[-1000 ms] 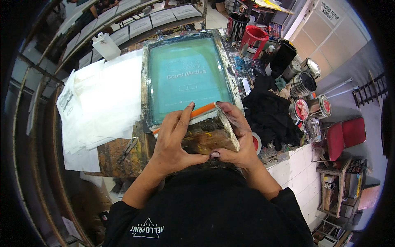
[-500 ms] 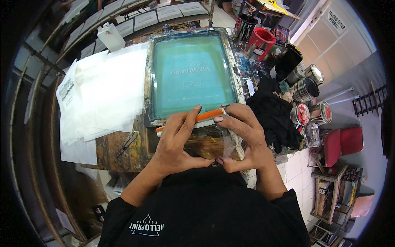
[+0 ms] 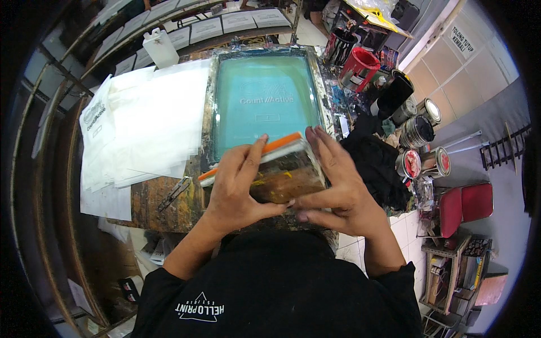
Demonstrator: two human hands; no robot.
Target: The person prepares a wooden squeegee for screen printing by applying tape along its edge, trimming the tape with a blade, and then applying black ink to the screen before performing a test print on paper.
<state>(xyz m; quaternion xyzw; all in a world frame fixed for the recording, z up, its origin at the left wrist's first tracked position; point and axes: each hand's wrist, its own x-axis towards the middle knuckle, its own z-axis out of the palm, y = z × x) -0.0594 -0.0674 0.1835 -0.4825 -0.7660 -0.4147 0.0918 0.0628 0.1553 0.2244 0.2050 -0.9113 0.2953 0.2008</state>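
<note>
A squeegee with an orange blade is grasped at both ends, the left hand closed over its left part and the right hand over its right. It is held tilted at the near edge of the teal printing screen. White sheets are stacked at the worktable's left side, paint cans beside its right edge.

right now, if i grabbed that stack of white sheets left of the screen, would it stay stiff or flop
The white sheets would probably flop: they look thin and lie fanned out loosely, so they may slide apart. They likely weigh little. Their near edges overhang the worn table, so a push could spill some off.
</note>
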